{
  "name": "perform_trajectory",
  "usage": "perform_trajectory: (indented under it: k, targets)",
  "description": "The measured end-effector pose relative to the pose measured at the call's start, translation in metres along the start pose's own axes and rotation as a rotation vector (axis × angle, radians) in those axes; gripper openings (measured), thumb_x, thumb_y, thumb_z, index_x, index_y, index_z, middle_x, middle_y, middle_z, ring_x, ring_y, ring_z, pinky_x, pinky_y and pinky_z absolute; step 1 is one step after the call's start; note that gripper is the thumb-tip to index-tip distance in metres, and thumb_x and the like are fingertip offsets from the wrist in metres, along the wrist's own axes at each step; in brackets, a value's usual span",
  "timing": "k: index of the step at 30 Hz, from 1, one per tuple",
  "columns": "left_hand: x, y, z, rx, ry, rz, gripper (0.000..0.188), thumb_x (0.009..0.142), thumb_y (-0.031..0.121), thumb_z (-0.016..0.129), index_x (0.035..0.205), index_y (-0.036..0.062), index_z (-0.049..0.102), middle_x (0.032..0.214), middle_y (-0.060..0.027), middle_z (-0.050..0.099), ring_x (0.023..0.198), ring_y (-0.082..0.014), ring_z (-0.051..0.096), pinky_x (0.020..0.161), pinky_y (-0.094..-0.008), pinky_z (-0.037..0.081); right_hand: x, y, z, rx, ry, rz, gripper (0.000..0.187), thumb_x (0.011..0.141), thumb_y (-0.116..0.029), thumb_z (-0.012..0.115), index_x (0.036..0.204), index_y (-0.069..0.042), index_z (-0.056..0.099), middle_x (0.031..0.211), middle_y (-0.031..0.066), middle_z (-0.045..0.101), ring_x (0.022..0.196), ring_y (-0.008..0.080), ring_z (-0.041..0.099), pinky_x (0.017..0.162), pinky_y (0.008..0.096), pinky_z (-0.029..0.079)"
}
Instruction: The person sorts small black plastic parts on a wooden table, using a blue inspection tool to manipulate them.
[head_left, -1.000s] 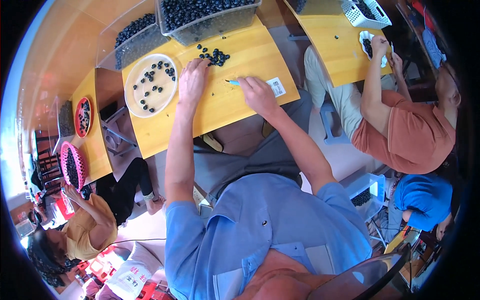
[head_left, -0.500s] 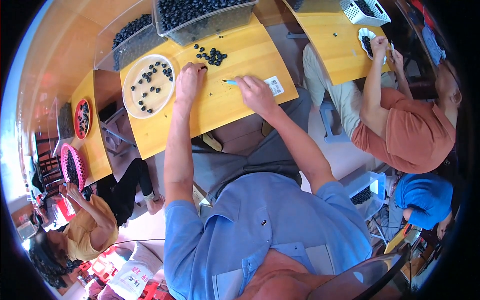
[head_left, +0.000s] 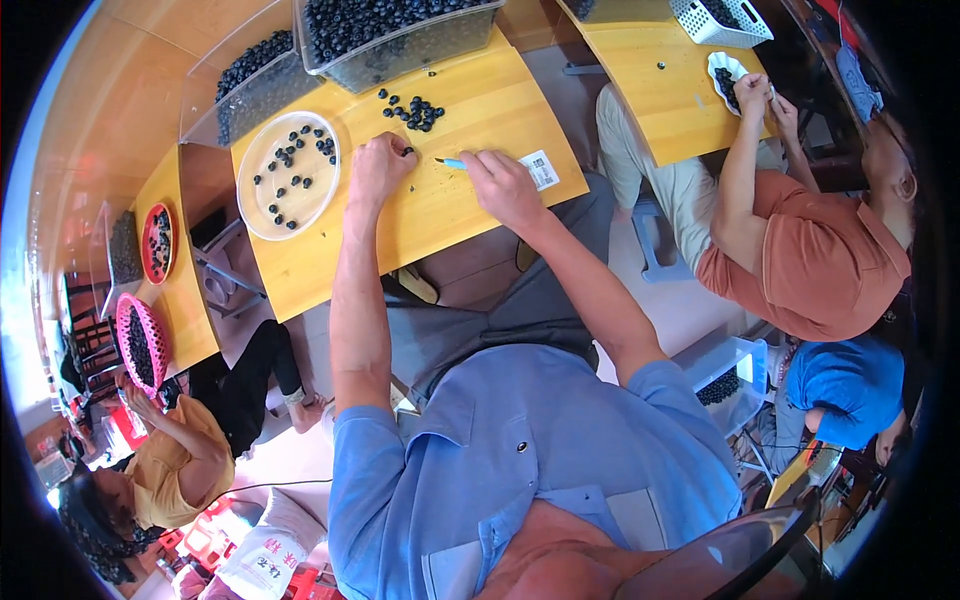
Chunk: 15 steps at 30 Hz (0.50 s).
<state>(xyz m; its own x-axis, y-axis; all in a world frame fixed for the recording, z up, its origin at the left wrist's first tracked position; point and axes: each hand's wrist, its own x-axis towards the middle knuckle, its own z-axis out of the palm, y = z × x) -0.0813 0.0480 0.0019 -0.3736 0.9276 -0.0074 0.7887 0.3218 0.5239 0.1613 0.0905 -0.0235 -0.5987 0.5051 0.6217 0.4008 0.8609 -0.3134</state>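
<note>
Dark berry [head_left: 408, 152] sits pinched in our left hand [head_left: 378, 170]; our right hand [head_left: 503, 187] grasps a blue tool [head_left: 453, 163]; some berries [head_left: 306, 183] lie in the left tray [head_left: 312, 210]; we judge plenty remain in the far bin [head_left: 440, 47].

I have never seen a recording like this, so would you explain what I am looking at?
There is no machine here: these are a person's bare hands, seen from above by a wide fisheye camera on the head, which bends straight edges. The left hand holds a dark berry at its fingertips; the right hand holds a slim blue tool. On the yellow table lie a loose cluster of dark berries, a round shallow tray with more, and a white card. A large clear bin of berries stands at the far edge.
</note>
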Motion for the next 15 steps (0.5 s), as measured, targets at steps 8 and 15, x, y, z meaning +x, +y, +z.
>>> perform_trajectory:
  k: [8,15]
  targets:
    - [-0.071,0.034,0.033,-0.752,0.231,-0.207,0.020,0.093,0.011,0.082,0.104,-0.0028,0.073,0.089,-0.0047,0.077,0.078,-0.0071,0.069,0.072,-0.0247,0.057,0.003,0.000,-0.005,-0.007,0.061,-0.050,0.026,0.092,-0.008,0.071,0.116,0.001,0.070,0.086,0.0080,0.061,0.079,0.0247,0.066,0.068,0.0394,0.055]
    - [-0.077,0.027,0.048,-0.698,0.252,-0.138,0.018,0.094,0.005,0.080,0.110,-0.0012,0.073,0.089,0.0010,0.071,0.078,-0.0042,0.061,0.073,-0.0218,0.052,0.000,-0.001,-0.004,0.035,0.001,-0.103,0.031,0.088,-0.005,0.074,0.118,-0.001,0.071,0.085,0.0074,0.062,0.075,0.0251,0.066,0.067,0.0400,0.054]
